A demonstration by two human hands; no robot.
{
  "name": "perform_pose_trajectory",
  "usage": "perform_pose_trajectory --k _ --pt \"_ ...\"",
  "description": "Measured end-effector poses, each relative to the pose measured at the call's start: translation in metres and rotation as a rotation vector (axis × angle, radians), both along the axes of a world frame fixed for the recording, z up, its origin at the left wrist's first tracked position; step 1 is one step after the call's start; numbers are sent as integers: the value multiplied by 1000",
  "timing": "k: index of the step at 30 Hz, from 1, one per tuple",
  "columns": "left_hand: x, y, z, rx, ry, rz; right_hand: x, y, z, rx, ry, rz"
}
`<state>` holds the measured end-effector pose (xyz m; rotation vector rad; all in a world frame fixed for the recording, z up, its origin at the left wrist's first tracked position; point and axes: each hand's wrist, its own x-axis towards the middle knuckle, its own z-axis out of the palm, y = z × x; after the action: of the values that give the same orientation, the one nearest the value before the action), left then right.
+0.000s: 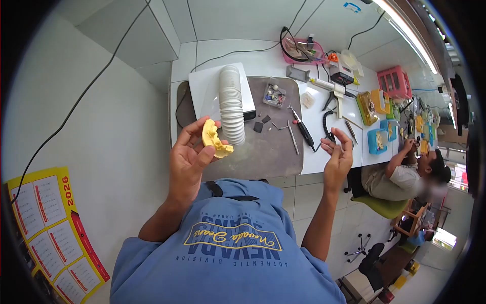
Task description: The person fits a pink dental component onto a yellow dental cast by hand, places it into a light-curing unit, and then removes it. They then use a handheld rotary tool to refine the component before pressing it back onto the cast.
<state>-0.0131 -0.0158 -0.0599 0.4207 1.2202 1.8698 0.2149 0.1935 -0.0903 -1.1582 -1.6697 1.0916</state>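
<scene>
My left hand [185, 164] grips a yellow plaster dental cast [210, 137], an arched model with tooth shapes, between thumb and fingers. It is held up over the near left of the dark mat [273, 159], in front of the end of a ribbed white hose [231, 101]. My right hand [338, 161] is raised at the right, fingers loosely curled and apart, with nothing visible in them. Closest to it are a coiled black cord [328, 119] and a black pen-like handpiece [305, 133] with a thin tip, lying at the mat's right edge.
On the mat lie a clear box of small bits [274, 95], dark square pieces [258, 126] and a slim metal tool [293, 138]. A glue gun [336, 96], a pink basket [310, 50] and blue tubs [377, 141] stand beyond. A co-worker [400, 177] sits at the right.
</scene>
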Motion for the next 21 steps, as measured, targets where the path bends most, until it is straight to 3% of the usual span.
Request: perform_pose_trajectory --k 3,6,10,12,13,15,21 --pt "17 -9 -26 -77 -72 -115 46 -14 -55 -172 -223 -83" --pt "38 -11 -52 -188 -173 -349 54 -17 -96 -210 -247 -84" --pt "60 6 -104 -253 -91 -461 30 24 -134 246 -491 142" --pt "63 22 -132 -378 -11 -599 15 46 -147 309 -598 210" --pt "65 29 -144 -377 0 -595 8 56 -152 373 -713 280" --pt "72 45 -168 -507 382 -544 -1 72 -162 411 -741 345" --pt "94 81 -208 -515 355 -255 -6 100 -176 462 -834 561"
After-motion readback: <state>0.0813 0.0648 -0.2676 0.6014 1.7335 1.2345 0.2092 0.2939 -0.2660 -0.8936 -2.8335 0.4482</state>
